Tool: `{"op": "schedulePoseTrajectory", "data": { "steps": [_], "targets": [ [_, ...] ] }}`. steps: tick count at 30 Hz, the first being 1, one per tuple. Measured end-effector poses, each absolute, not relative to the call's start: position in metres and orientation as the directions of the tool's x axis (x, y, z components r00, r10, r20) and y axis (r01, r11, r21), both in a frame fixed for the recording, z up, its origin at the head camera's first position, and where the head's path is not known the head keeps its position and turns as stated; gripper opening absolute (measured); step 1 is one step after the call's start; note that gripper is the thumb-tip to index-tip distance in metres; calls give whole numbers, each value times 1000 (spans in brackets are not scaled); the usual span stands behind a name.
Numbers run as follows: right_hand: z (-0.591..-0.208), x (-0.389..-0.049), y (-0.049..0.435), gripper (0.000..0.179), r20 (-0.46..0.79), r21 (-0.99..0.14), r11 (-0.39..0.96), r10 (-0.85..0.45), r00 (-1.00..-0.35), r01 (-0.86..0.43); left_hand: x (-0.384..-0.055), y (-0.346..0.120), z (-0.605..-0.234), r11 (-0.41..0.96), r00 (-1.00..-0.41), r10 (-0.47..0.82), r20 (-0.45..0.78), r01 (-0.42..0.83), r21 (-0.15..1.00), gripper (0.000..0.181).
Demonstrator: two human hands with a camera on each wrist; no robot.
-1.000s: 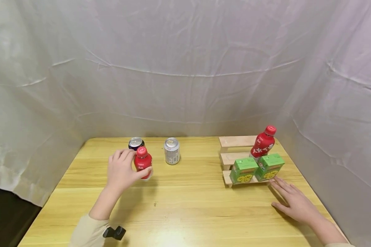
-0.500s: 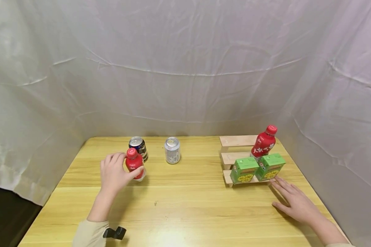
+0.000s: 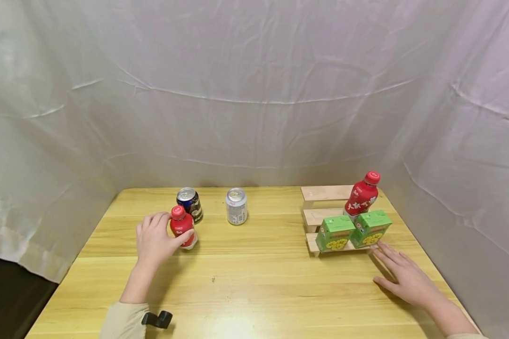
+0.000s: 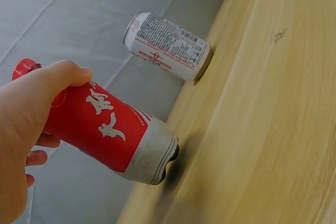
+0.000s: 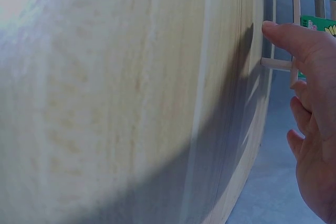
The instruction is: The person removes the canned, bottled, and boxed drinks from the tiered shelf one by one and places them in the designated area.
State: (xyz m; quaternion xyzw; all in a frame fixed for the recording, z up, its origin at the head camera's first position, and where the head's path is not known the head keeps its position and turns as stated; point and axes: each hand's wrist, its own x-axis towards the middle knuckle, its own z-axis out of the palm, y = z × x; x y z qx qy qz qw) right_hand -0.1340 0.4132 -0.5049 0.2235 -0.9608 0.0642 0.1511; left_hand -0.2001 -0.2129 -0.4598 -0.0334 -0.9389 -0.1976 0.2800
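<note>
My left hand (image 3: 154, 238) grips a red bottle (image 3: 182, 226) with a red cap and pale base between thumb and fingers. In the left wrist view the bottle (image 4: 100, 124) has white lettering, and its base is at or just above the tabletop; I cannot tell if it touches. Right behind it stands a dark can (image 3: 191, 200). My right hand (image 3: 405, 278) lies with fingers extended, fingertips at the front right corner of a small wooden stepped rack (image 3: 316, 216). Two green cartons (image 3: 335, 235) sit on its lowest step, and a second red bottle (image 3: 360, 197) stands behind them.
A silver-white can (image 3: 236, 207) stands toward the back of the wooden table (image 3: 254, 292), between the dark can and the rack. Grey cloth (image 3: 254, 117) hangs around the back and sides.
My left hand has moved left and slightly lower with the red bottle, uncovering more of the dark can behind it. My right hand stays by the rack.
</note>
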Motion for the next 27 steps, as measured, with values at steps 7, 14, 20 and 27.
{"op": "schedulePoseTrajectory", "data": {
  "steps": [7,14,20,27],
  "targets": [
    [-501,-135,412,76,321,-60,892,-407,-855,-448,-202,-215,-462,919,-855,-56,515,157,362,70],
    [-504,-135,414,76,323,-51,891,-412,-852,-451,-203,-217,-463,920,-860,-55,508,155,361,70],
    [-504,-135,414,76,332,-48,889,-415,-847,-455,-204,-219,-463,922,-864,-53,500,150,358,70],
    [-504,-134,413,77,336,-46,889,-417,-845,-456,-204,-220,-465,923,-876,-57,479,136,359,71]
  ]
}}
